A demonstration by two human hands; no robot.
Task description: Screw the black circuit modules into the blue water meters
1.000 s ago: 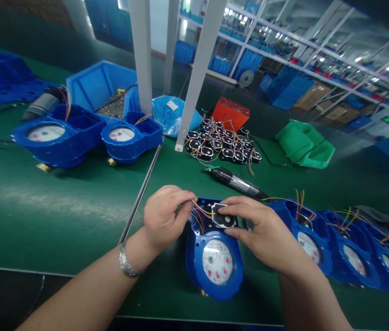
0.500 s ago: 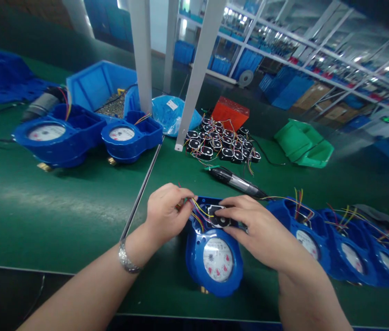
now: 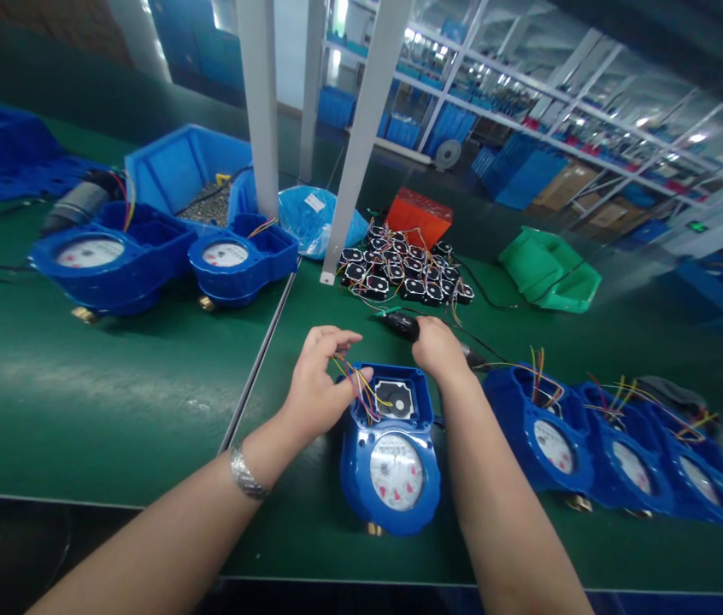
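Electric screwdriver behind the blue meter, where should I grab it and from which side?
Grip mid-barrel, from above: the screwdriver lies flat on the table, long and slim. Your right hand covers that spot; your left hand pinches the wires.

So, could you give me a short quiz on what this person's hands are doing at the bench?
1. True or false: the left hand pinches the coloured wires of the nearest blue meter.
2. Which hand lies on the black driver? A left hand, B right hand, C neither.
3. How many other blue meters stand in a row right of that one?
Key: 1 true; 2 B; 3 three.
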